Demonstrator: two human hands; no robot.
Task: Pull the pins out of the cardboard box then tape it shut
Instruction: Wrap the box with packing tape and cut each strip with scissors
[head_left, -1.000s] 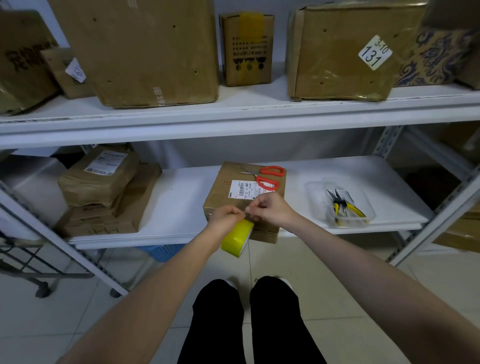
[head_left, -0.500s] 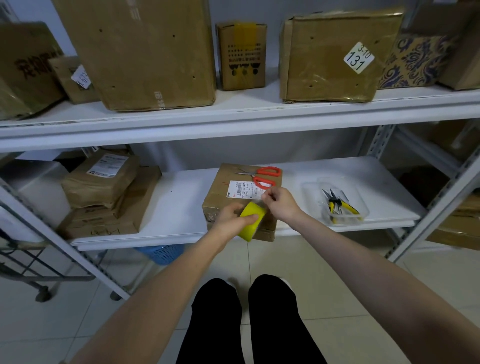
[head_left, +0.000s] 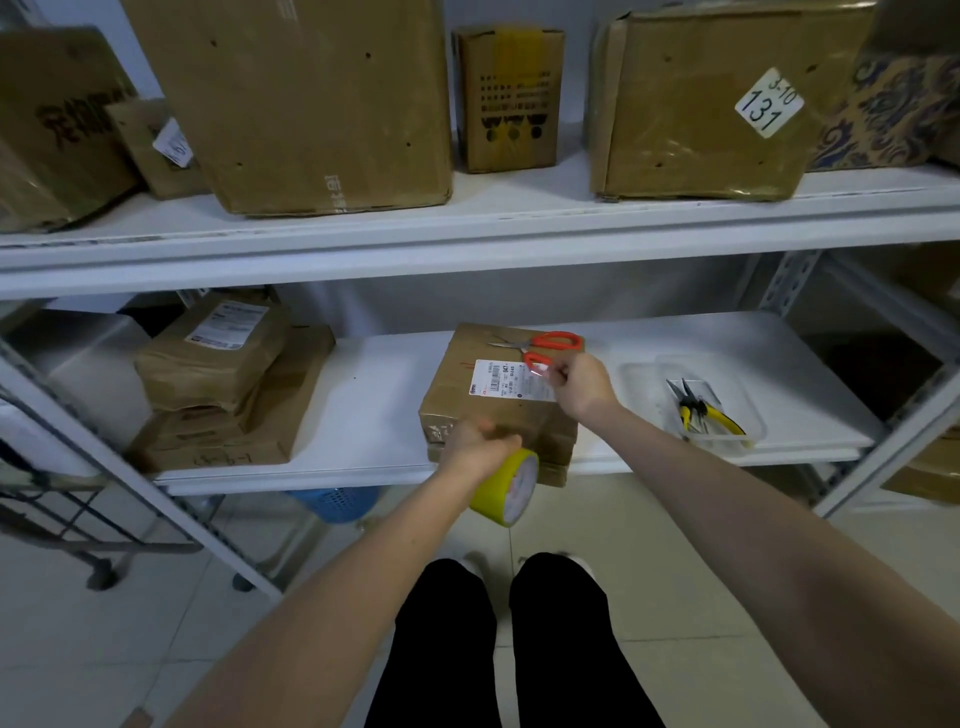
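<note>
Head view, looking down at a white metal rack. On the lower shelf (head_left: 374, 405), at its front edge, the cardboard box (head_left: 457, 400), lying flat with a white shipping label (head_left: 506, 380) on top. Across the box's far edge, red-handled scissors (head_left: 550, 344), blades pointing left.

At the box's near face, the left hand (head_left: 475, 448), fingers curled round a yellow roll of tape (head_left: 511, 488) held on edge just below the shelf lip. Over the label's right end, the right hand (head_left: 582, 382), thumb and forefinger pinched on what looks like the clear loose end of tape, close to the lower scissor handle. Tape strip between the 2 hands too faint to trace.

Right of the box, well apart, a clear plastic tray (head_left: 644, 384) holding yellow-handled pliers (head_left: 701, 415). To the left, a stack of brown parcels (head_left: 228, 384). Pins on the box not made out.
</note>
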